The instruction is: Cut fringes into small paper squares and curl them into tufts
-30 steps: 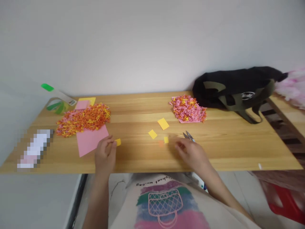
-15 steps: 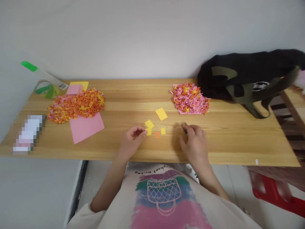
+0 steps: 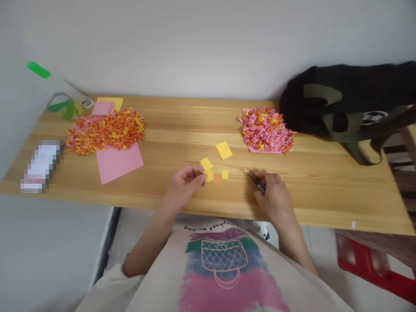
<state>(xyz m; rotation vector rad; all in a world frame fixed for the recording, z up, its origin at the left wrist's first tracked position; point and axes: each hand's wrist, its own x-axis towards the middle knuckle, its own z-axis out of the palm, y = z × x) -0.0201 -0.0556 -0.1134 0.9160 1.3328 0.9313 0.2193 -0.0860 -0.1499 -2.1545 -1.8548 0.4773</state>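
Note:
My left hand (image 3: 188,184) is closed in a pinch, thumb against fingers, at the edge of a small yellow paper square (image 3: 209,175). Beside that square lie another yellow square (image 3: 206,163), an orange square (image 3: 216,179) and a smaller yellow piece (image 3: 225,174). A larger yellow square (image 3: 224,150) is a little farther back. Dark, slim tweezers (image 3: 256,180) are gripped in my right hand (image 3: 276,195), their tips pointing left and away from me, just above the table. Part of their length is hidden by my fingers.
Shaggy orange-pink piles stand on pink sheets at left (image 3: 107,132) and right (image 3: 266,130). A pink sheet (image 3: 120,162), a phone (image 3: 41,165), a green-capped stick (image 3: 61,84) and a green-and-white round object (image 3: 65,107) are at left. A black bag (image 3: 344,99) sits back right.
The view has shifted slightly. The tweezers in my right hand now show more of their length, and that hand has moved a little right. My left hand stays by the yellow squares.

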